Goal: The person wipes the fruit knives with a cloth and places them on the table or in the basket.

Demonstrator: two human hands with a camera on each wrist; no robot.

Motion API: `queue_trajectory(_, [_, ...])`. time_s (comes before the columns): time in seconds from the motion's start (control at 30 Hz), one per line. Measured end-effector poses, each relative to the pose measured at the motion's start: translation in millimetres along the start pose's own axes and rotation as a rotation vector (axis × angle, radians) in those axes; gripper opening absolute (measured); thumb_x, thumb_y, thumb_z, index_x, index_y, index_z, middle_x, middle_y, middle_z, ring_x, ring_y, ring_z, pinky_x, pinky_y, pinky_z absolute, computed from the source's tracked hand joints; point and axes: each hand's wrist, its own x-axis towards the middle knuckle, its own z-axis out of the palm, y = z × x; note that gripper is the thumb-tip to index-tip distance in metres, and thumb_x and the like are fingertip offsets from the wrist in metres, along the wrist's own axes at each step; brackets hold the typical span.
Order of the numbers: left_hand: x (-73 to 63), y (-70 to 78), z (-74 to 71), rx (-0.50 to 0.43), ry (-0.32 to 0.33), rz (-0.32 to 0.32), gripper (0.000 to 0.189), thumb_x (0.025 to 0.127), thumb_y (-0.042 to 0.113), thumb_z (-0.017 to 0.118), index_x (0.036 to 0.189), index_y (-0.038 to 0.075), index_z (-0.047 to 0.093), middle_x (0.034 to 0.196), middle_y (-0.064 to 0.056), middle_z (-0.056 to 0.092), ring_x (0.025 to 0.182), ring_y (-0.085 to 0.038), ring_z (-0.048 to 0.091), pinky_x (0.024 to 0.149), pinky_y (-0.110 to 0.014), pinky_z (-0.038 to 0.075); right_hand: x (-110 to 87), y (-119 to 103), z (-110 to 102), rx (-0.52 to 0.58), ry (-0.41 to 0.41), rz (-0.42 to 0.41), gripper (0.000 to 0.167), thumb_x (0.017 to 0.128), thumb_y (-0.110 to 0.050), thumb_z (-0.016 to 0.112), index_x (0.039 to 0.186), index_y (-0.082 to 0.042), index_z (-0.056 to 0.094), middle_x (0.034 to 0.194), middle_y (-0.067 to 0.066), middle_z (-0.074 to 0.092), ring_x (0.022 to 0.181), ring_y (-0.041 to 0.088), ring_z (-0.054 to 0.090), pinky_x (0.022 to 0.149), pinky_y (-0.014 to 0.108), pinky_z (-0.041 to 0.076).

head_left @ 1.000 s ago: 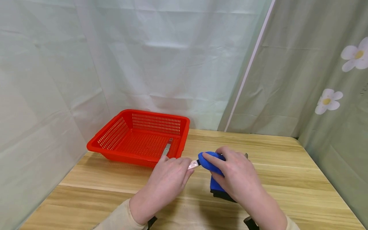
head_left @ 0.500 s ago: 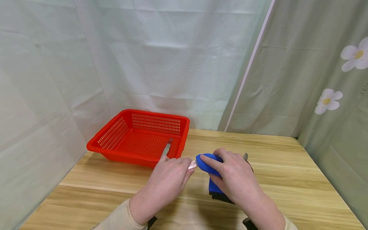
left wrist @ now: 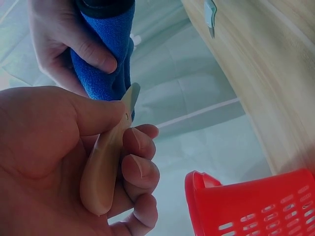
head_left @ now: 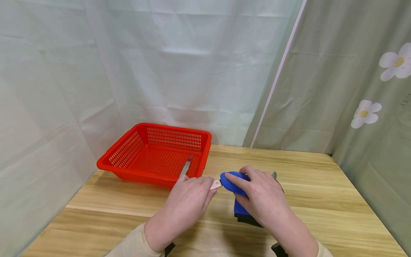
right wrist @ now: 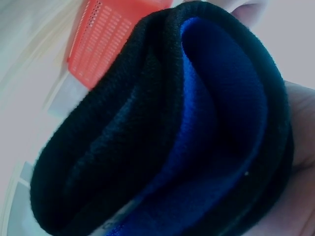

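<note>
In the head view my left hand point(head_left: 189, 200) grips a knife point(head_left: 216, 184) by its pale handle. The left wrist view shows the knife's handle point(left wrist: 101, 169) lying in the curled fingers, with the thumb near a small rivet. My right hand point(head_left: 263, 192) holds a folded blue cloth point(head_left: 232, 182) with a black border against the knife's blade end. Most of the blade is hidden by the cloth. In the right wrist view the cloth point(right wrist: 224, 93) hangs in loose folds, its dark edge facing the camera.
A red perforated basket point(head_left: 205, 153) stands at the back left; a narrow grey metal piece point(head_left: 186, 167) lies in it. Beyond my right hand a grey pointed tip point(head_left: 274, 175) shows on the wooden table point(head_left: 308, 185). Pale curtains point(head_left: 192, 71) hang behind and at the sides.
The right hand and cloth have shifted slightly left, then a touch back right along the knife. The left hand stays in place.
</note>
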Motion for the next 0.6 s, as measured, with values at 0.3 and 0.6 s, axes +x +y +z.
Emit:
queue_trajectory(0.3, [0.1, -0.5, 0.3, -0.005, 0.004, -0.003, 0.021, 0.106, 0.030, 0.077, 0.098, 0.014, 0.066, 0.072, 0.010, 0.048, 0.062, -0.010, 0.046, 0.071, -0.038, 0.043, -0.4, 4.8, 1.6, 0.004, 0.034, 0.009, 0.067, 0.077, -0.020, 0.103, 0.139, -0.030, 0.078, 0.118, 0.007, 0.071, 0.096, 0.026, 0.074, 0.079, 0.046, 0.058])
queue_trajectory(0.6, [0.2, -0.4, -0.1, -0.001, -0.006, -0.024, 0.021, 0.106, 0.032, 0.077, 0.101, 0.014, 0.067, 0.072, 0.010, 0.049, 0.062, -0.010, 0.046, 0.072, -0.038, 0.044, 1.3, 11.0, 1.8, 0.002, 0.033, 0.041, 0.062, 0.079, -0.020, 0.102, 0.137, -0.028, 0.080, 0.117, 0.010, 0.072, 0.095, 0.027, 0.075, 0.079, 0.047, 0.061])
